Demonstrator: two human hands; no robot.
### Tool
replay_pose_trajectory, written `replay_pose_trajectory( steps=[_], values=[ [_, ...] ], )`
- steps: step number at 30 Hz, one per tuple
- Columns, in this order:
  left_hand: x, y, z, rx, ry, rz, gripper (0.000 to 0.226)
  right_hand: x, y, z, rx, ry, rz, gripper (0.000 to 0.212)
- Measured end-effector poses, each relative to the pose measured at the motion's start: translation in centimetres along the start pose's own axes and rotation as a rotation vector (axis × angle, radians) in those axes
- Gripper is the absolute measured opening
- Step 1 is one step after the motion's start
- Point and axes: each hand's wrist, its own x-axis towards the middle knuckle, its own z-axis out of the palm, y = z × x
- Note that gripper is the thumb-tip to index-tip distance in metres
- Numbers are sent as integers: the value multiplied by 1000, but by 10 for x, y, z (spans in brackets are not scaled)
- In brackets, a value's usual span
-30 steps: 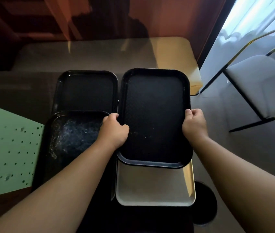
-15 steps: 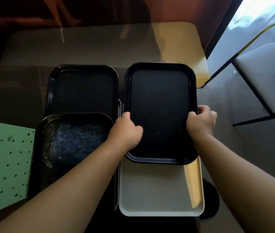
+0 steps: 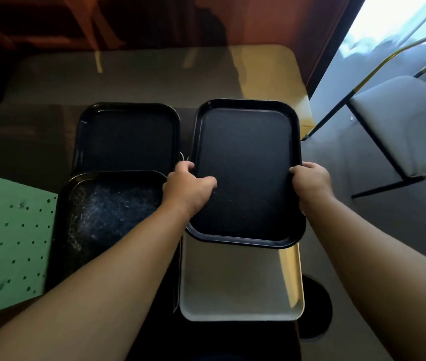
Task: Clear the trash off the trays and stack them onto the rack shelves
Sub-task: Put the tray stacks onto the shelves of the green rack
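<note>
A bare black tray [image 3: 245, 162] is held by its long edges above the table. My left hand [image 3: 188, 188] grips its left rim and my right hand [image 3: 309, 183] grips its right rim. Its near end overlaps a pale cream tray [image 3: 238, 287] lying below it. To the left lies a black tray [image 3: 97, 220] holding crumpled clear plastic trash [image 3: 112, 209]. Beyond that one sits another black tray [image 3: 125, 136] with nothing on it.
A green perforated panel [image 3: 8, 241] stands at the left. A long grey and yellow table [image 3: 154, 74] runs across the back. A white-seated chair [image 3: 404, 121] with a black and gold frame stands at the right. A round black base [image 3: 316, 311] lies on the floor.
The black tray in both hands has shifted slightly away from me and turned a little; more of the cream tray shows under it. My grip has not changed.
</note>
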Motion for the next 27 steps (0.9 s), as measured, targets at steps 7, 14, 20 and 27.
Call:
replay_pose_trajectory(
  steps=[7,14,20,27],
  values=[
    [-35,-24,-43,-452,60,-3,10,-70,-9,-24,272,-282,9,21],
    [-80,-106,-90,-403,174,-113,30,-158,5,10,134,-465,80,19],
    [-106,-175,-129,-462,45,-213,40,-202,30,42,18,-497,57,31],
    [-100,-244,-145,400,343,-124,42,-215,24,56,74,-428,32,30]
  ],
)
